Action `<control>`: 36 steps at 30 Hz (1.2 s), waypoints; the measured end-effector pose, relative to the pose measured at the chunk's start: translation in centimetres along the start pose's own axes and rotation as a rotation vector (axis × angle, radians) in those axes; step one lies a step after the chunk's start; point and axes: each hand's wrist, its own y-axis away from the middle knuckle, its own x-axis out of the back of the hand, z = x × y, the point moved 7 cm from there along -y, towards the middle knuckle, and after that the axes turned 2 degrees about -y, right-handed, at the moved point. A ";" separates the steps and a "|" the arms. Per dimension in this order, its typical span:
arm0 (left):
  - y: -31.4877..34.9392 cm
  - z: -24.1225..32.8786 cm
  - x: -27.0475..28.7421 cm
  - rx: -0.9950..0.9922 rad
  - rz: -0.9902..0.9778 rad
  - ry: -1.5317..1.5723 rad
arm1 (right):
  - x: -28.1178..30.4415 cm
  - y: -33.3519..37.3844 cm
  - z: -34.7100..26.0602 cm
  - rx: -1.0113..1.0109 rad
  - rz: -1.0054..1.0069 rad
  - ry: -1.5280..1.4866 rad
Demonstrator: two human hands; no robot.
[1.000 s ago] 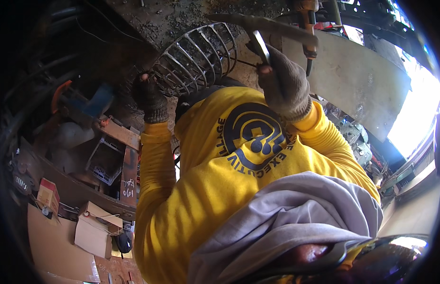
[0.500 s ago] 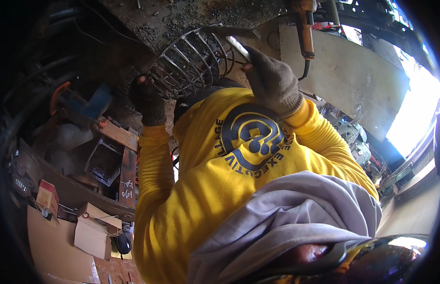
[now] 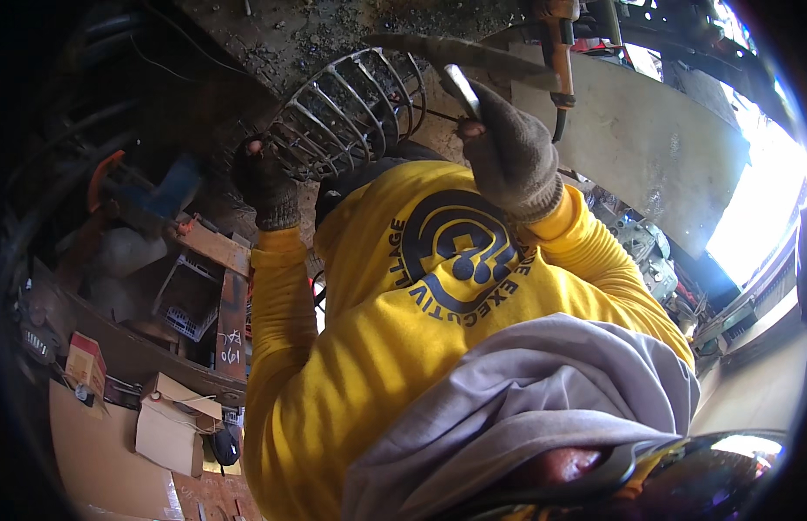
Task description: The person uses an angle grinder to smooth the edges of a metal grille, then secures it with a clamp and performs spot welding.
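So I had my left hand (image 3: 264, 181) closed on the left end of a metal bar cage (image 3: 341, 111), though it was dark enough there that I couldn't make out every finger, and my right hand (image 3: 512, 156) gripping what looked like a chipping hammer (image 3: 469, 56) by its bright metal handle. The cage sat between my hands, by the edge of the worktop; couldn't tell whether it rested on anything. My take on doing this bit well: hold the cage firm so it doesn't twist, have the left fingers well away from the hammer head, and go for short, controlled wrist swings, since thin curved bars like those would probably bounce and ring. Both gloves left fingertips bare, so a stray knock would've hurt. The worktop (image 3: 273, 35) was dark, gritty and strewn with little bits. A corded power tool (image 3: 557, 52) hung to my right, beside a big pale sheet (image 3: 638, 139), with harsh daylight blasting in past that. Left side was way dimmer and cluttered: plastic crate (image 3: 191, 323), open cardboard box (image 3: 171, 425), and a flat piece of cardboard (image 3: 91, 443) lower down.
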 end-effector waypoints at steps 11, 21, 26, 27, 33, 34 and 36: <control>-0.1 -2.2 -0.5 -0.035 -0.051 -0.022 | -0.7 0.3 0.4 0.023 0.011 -0.005; 0.2 -0.1 0.0 -0.357 0.064 -0.224 | -0.8 -0.1 1.4 -0.074 -0.012 -0.101; 0.2 -3.0 -0.5 0.077 -0.021 0.207 | -0.3 -0.4 2.0 -0.152 0.002 -0.137; 0.3 -3.5 -0.6 0.101 -0.040 0.222 | 0.4 -0.5 1.2 -0.122 0.049 -0.148; 0.9 -3.6 -0.6 0.080 -0.005 0.150 | -1.3 -0.1 2.0 -0.107 -0.041 -0.021; 1.1 -4.1 -1.0 0.231 -0.034 0.261 | -1.5 -0.1 2.2 -0.137 -0.082 0.018; 0.3 -2.2 -0.3 0.093 0.022 0.204 | -0.9 -0.1 2.3 -0.193 -0.055 -0.041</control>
